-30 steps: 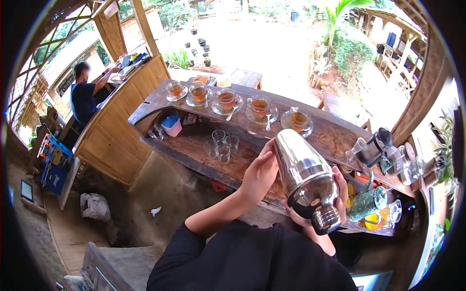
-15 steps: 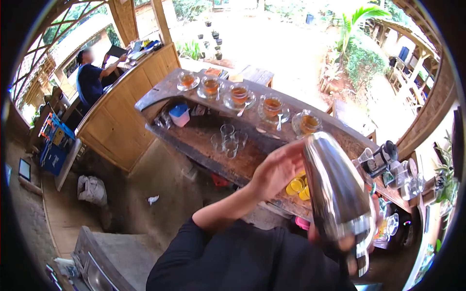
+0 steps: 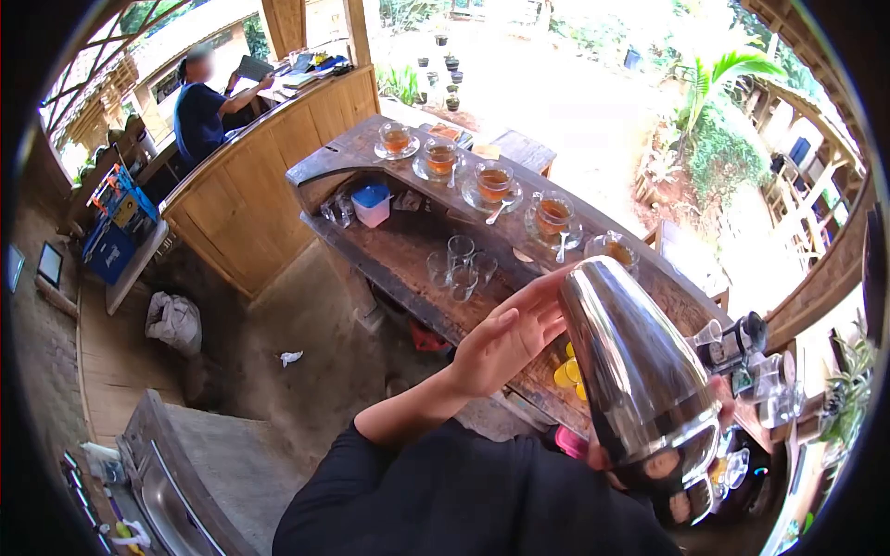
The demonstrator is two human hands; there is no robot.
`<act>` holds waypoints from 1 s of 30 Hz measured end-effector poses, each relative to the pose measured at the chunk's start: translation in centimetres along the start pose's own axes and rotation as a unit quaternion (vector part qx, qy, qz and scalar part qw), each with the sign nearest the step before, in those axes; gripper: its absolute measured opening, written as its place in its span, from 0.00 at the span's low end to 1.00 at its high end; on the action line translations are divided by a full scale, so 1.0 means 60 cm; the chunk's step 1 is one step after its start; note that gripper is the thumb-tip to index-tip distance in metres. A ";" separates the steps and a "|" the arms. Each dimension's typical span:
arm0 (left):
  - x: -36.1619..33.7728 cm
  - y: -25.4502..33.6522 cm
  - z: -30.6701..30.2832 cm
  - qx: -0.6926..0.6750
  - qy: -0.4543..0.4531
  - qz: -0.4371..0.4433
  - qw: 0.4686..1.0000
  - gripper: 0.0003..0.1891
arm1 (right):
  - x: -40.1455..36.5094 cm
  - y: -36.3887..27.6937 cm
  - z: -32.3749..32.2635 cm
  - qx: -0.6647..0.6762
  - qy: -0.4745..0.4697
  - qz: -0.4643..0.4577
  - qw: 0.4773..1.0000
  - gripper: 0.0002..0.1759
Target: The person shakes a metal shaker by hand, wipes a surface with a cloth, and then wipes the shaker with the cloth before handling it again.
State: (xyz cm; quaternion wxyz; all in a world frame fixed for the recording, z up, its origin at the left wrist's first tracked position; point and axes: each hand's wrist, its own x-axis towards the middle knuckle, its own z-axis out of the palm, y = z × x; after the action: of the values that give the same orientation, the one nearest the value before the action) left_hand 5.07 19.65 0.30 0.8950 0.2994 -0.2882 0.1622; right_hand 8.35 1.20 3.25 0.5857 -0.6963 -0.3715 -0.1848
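A large, shiny metal pitcher (image 3: 640, 361) fills the view right of centre, tilted, its narrower end up and its wider end low near my chest. My left hand (image 3: 505, 347) rests against its upper left side, palm partly showing, fingertips passing behind the metal. Fingers of my right hand (image 3: 723, 398) curl round the lower right side; the rest of that hand is mostly hidden by the pitcher. Beyond it, several glass cups of tea (image 3: 494, 183) stand on saucers along the wooden counter (image 3: 640, 232), some with spoons. The nearest cup (image 3: 612, 248) is partly covered by the pitcher.
On the lower shelf are several upturned-looking clear glasses (image 3: 462, 269), a blue-lidded tub (image 3: 373, 206) and yellow cups (image 3: 567, 372). A French press (image 3: 737, 338) and glassware stand at right. A person (image 3: 199, 116) is behind a wooden desk (image 3: 269, 176). A sink (image 3: 181, 510) is lower left.
The view has shifted, so the counter and cups sit further right and slightly lower. The pitcher's lower end has swung a little right; both hands stay on it.
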 end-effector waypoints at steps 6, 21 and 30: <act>-0.013 0.031 -0.024 0.014 0.120 0.021 0.992 0.37 | 0.013 0.016 0.031 0.058 -0.045 0.019 0.997 0.58; 0.016 0.014 -0.027 0.143 0.190 0.018 0.971 0.23 | 0.023 -0.014 0.037 -0.082 0.107 -0.253 0.958 0.24; 0.036 -0.013 -0.026 -0.002 0.182 -0.055 0.982 0.19 | -0.053 0.031 -0.008 0.013 0.137 0.023 0.990 0.49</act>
State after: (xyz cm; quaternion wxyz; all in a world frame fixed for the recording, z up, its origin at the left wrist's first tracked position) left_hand 7.77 20.26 0.22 0.9405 0.2788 -0.1035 0.1643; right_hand 7.72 -0.26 -0.07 0.6445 -0.6646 -0.2741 -0.2604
